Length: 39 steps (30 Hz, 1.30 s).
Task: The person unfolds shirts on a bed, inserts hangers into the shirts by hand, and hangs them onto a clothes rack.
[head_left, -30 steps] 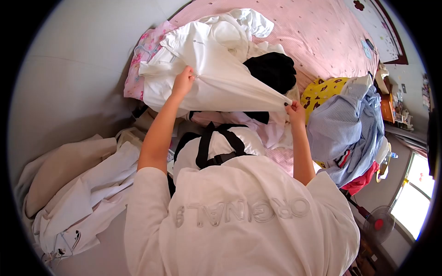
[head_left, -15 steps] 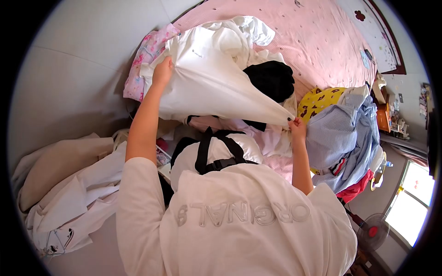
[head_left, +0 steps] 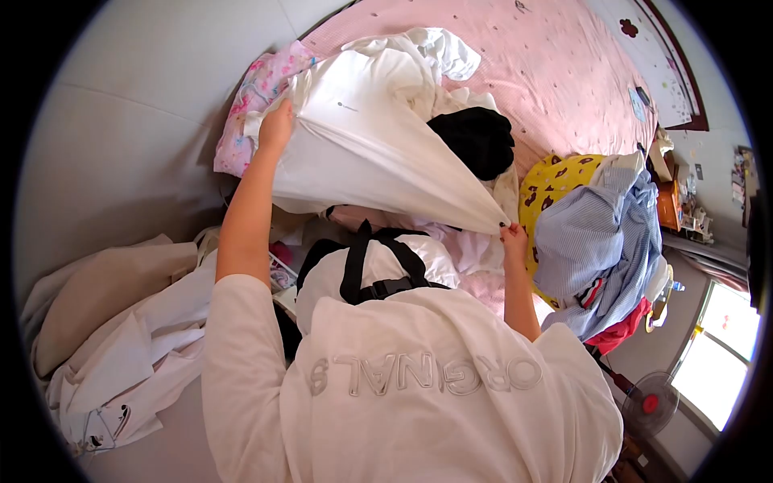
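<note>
A white T-shirt point(head_left: 362, 121) with a tiny dark print is stretched between my two hands above the bed. My left hand point(head_left: 276, 127) is closed on its left edge. At the lower right, my right hand point(head_left: 513, 237) pinches a corner of the cloth, pulling it into a taut point with creases running across. Beyond the shirt lies a black garment point(head_left: 475, 141), and more white clothing point(head_left: 447, 52) sits behind it. A pink floral pillow point(head_left: 262, 84) is by my left hand. Close to my right hand is a yellow patterned cloth point(head_left: 551, 181).
A blue striped garment point(head_left: 596, 233) is heaped on the right, with a red cloth point(head_left: 618, 328) below it. The pink bedspread point(head_left: 539, 64) extends behind. Pale clothes point(head_left: 137, 346) are piled at the left by the wall point(head_left: 137, 121). A fan point(head_left: 648, 402) stands lower right.
My right hand has moved slightly down toward me, drawing the shirt's corner with it. My left hand has shifted slightly left, still gripping the edge.
</note>
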Each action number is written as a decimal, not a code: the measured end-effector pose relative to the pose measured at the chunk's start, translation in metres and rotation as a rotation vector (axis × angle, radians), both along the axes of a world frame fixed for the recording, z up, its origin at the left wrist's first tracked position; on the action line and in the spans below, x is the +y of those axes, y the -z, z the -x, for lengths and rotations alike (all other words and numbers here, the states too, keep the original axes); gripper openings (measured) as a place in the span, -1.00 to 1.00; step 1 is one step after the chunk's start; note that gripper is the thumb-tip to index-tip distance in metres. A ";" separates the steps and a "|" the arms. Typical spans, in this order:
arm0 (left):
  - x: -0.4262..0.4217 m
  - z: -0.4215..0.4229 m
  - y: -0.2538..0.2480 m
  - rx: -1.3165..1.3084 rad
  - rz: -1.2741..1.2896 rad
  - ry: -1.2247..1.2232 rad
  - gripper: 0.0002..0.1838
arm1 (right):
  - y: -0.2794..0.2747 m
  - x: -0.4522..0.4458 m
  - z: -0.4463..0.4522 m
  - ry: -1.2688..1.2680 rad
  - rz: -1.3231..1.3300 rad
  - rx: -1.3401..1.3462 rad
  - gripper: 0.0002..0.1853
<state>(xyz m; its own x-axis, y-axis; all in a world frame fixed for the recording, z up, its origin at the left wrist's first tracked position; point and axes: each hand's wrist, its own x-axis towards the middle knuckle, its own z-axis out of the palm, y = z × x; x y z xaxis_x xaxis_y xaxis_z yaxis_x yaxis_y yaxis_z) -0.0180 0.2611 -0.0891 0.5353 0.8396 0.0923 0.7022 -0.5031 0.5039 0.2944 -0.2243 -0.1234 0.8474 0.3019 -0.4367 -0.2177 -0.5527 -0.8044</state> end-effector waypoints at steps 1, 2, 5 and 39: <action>0.001 0.000 0.002 0.020 -0.006 -0.017 -0.89 | 0.006 -0.005 0.001 0.006 0.013 0.008 -0.87; 0.002 0.001 0.004 0.040 -0.010 -0.034 -0.89 | 0.011 -0.011 0.001 0.007 0.032 0.007 -0.88; 0.001 0.017 0.008 0.070 0.063 -0.132 -0.88 | 0.032 -0.043 -0.005 0.044 0.055 0.051 -0.89; -0.042 0.097 0.106 -0.151 0.409 -0.411 -0.55 | -0.052 0.283 0.121 -0.910 -0.326 -0.465 -0.60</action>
<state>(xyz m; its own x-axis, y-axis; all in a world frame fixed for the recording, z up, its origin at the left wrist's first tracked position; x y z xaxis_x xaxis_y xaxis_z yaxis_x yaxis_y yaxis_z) -0.1151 0.2186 -0.1955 0.1656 0.9586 -0.2318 0.7033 0.0500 0.7091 0.1735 0.0584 -0.0714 0.3075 0.9476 0.0865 0.5331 -0.0963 -0.8405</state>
